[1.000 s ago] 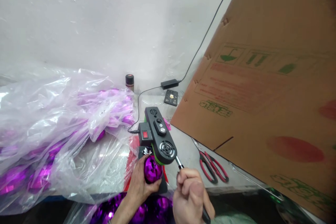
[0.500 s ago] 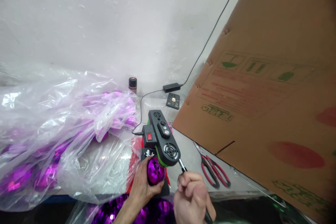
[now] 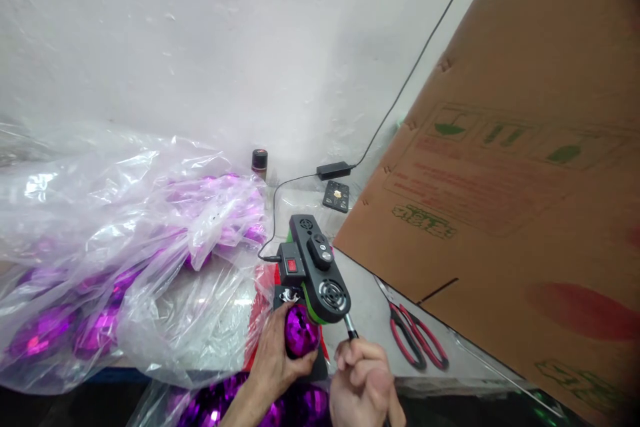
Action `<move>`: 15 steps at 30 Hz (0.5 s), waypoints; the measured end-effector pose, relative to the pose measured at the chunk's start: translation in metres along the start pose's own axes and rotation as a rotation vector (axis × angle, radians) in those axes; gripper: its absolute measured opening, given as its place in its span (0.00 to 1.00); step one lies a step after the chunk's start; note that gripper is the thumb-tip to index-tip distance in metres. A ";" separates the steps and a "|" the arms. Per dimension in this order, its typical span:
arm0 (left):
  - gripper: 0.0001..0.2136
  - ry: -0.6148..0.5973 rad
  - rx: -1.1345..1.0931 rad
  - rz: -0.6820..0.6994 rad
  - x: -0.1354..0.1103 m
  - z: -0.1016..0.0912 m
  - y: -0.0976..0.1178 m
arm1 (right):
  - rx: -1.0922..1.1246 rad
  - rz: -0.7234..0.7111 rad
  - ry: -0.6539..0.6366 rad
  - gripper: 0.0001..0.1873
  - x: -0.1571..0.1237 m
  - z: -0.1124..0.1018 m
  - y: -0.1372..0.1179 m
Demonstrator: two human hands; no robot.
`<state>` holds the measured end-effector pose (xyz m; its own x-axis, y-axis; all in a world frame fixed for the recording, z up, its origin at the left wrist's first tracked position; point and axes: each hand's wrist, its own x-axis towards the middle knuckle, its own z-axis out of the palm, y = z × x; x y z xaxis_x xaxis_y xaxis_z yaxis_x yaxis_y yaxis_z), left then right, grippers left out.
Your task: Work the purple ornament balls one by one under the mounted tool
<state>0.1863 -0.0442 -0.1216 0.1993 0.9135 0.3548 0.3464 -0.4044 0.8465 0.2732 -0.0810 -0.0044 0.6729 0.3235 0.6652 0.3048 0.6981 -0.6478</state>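
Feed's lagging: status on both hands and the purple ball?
Left hand shut on purple ball, held under black machine. Right hand shut on lever. Red pliers lie apart, rightward.

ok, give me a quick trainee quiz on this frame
1. True or false: the left hand holds a purple ball under the head of the black-and-green machine.
2. Fill in: the red-handled cutters lie on the table to the ___ of the machine.
3. What does the right hand grip? A) the cutters B) the lever sticking out of the machine C) the purple ball

Key: 1 true; 2 right; 3 B.
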 end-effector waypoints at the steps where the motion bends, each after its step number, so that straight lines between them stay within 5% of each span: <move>1: 0.36 0.005 0.003 0.005 0.000 0.000 -0.001 | -0.007 -0.014 -0.004 0.30 -0.002 -0.002 0.003; 6: 0.36 -0.017 -0.014 -0.027 0.002 -0.002 0.000 | -0.036 -0.076 -0.038 0.31 -0.002 -0.007 0.005; 10: 0.37 -0.064 -0.048 -0.099 0.004 -0.009 0.003 | -0.072 0.008 -0.065 0.26 0.025 -0.003 -0.017; 15: 0.42 0.007 0.034 -0.063 -0.043 -0.023 -0.011 | -0.078 0.022 -0.076 0.26 0.052 0.008 -0.036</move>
<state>0.1527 -0.0782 -0.1369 0.1697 0.9373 0.3045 0.3890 -0.3476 0.8531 0.2920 -0.0847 0.0566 0.6279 0.3880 0.6747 0.3442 0.6391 -0.6879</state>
